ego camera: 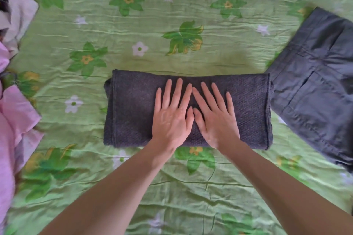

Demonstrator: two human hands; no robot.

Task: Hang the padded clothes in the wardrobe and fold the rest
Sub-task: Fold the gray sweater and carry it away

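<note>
A dark grey knitted garment lies folded into a wide rectangle in the middle of the green flowered bedsheet. My left hand and my right hand lie flat on its centre, side by side, fingers straight and spread, thumbs touching. Both press down on the knit. Folded grey trousers lie to the right, their near corner beside the knit's right edge.
A pile of loose clothes sits at the left edge: a pink garment below, a cream one above it. The bedsheet is wrinkled all over.
</note>
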